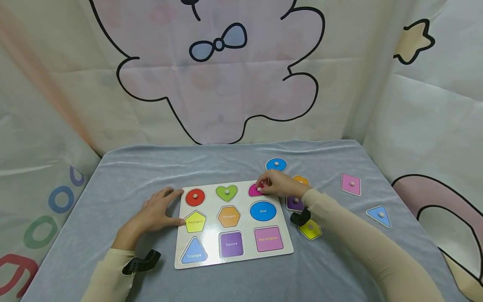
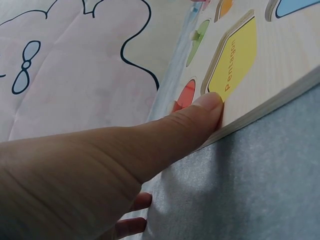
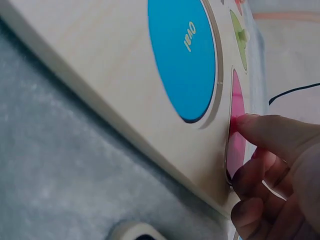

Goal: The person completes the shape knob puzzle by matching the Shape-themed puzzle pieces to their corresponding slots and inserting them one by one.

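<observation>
A wooden shape puzzle board (image 1: 211, 245) lies on the cloth with its slots facing up. My right hand (image 1: 281, 183) is at its top right slot, thumb and fingers pinching a magenta puzzle piece (image 3: 237, 102) that lies in or at that slot; the fingers hide part of its outline. My left hand (image 1: 152, 214) rests along the board's left edge, its straight thumb touching beside the yellow pentagon slot (image 2: 235, 60) and a fingertip near the top left corner. The red circle (image 1: 195, 197) and green heart (image 1: 227, 193) pieces, with knobs, sit in the top row.
Loose knobbed pieces lie right of the board: a blue oval (image 1: 276, 164), an orange piece (image 1: 301, 180), a purple piece (image 1: 294, 204), a yellow pentagon (image 1: 310, 230), a pink rectangle (image 1: 351, 184) and a blue triangle (image 1: 379, 216). A printed curtain (image 1: 226, 100) hangs behind the table.
</observation>
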`<state>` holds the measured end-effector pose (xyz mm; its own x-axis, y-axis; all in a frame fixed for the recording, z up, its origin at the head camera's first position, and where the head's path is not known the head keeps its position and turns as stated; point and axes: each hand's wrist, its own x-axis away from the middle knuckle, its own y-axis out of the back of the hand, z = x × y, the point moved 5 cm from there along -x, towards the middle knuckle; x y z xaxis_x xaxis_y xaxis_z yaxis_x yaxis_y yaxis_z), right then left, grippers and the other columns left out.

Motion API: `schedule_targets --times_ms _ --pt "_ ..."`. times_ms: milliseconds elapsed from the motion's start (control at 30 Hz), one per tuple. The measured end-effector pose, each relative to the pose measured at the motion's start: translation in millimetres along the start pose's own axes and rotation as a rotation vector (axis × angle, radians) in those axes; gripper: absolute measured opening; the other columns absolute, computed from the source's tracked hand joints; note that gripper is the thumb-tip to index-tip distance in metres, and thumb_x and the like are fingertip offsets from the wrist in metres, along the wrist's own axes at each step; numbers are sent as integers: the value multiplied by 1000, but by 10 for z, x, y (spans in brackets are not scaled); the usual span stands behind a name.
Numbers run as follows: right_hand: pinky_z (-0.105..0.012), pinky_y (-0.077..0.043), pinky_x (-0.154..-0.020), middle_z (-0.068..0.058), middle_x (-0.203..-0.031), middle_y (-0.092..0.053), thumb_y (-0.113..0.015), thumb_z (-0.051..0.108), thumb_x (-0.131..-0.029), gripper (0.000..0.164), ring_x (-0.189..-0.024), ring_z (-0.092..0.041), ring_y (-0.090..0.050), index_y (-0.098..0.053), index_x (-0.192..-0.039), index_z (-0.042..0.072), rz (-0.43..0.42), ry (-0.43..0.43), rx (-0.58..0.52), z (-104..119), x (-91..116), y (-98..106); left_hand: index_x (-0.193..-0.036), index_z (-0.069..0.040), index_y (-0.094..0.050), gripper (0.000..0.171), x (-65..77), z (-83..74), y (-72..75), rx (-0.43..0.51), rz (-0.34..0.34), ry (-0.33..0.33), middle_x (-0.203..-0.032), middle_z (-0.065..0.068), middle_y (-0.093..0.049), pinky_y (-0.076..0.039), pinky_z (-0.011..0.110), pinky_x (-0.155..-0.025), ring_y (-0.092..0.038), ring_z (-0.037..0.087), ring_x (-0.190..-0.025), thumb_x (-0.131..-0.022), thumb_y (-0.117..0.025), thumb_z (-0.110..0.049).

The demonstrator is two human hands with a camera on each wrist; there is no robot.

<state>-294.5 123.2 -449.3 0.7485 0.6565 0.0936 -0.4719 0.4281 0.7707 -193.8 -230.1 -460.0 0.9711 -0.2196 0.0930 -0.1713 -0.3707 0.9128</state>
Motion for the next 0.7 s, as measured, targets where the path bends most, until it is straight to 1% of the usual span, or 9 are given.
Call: schedule_targets --times_ms 133,300,367,533,600,700 --pt "-19 -41 -59 3 -69 -51 -72 12 -94 10 -66 -11 -49 -76 -102 9 -3 -5 -4 -25 2 -11 -151 -14 -45 96 -7 5 -7 3 -6 -1 -151 28 -41 -31 77 -104 -37 52 -137 -72 -87 -48" --pt "-18 -42 -60 2 -72 -54 -74 14 -92 23 -70 -12 -51 -74 -114 8 -3 -42 -27 -31 29 -2 -152 -14 -45 96 -8 11 -15 6 -7 3 -151 28 -41 -32 76 -104 -37 51 -138 -72 -88 -48" --pt "-19 -44 -61 1 -74 -55 -75 16 -92 26 -72 -13 -52 -74 -117 8 -8 -55 -36 -30 41 7 -152 -15 -45 97 -8 11 -14 6 -5 4 -151 28 -41 -32 76 -104 -37 51 -138 -72 -88 -48" --pt "-21 -48 -61 0 -76 -59 -76 21 -91 26 -74 -14 -55 -74 -115 10 -34 -69 -39 -34 68 38 -152 -14 -44 97 -8 13 -19 9 -2 4 -152 28 -40 -32 76 -104 -36 52 -138 -72 -87 -48" --pt "-23 -49 -60 -1 -76 -61 -76 24 -91 28 -72 -15 -55 -73 -114 9 -46 -60 -40 -34 80 54 -152 -14 -44 96 -7 14 -18 11 -2 2 -152 28 -40 -31 76 -105 -36 52 -138 -73 -87 -47" --pt "-25 -50 -61 -1 -78 -63 -77 26 -91 31 -72 -15 -56 -73 -115 7 -68 -50 -47 -33 109 93 -152 -14 -44 96 -7 19 -19 11 -3 -2 -153 29 -39 -30 77 -105 -35 53 -139 -73 -87 -47"
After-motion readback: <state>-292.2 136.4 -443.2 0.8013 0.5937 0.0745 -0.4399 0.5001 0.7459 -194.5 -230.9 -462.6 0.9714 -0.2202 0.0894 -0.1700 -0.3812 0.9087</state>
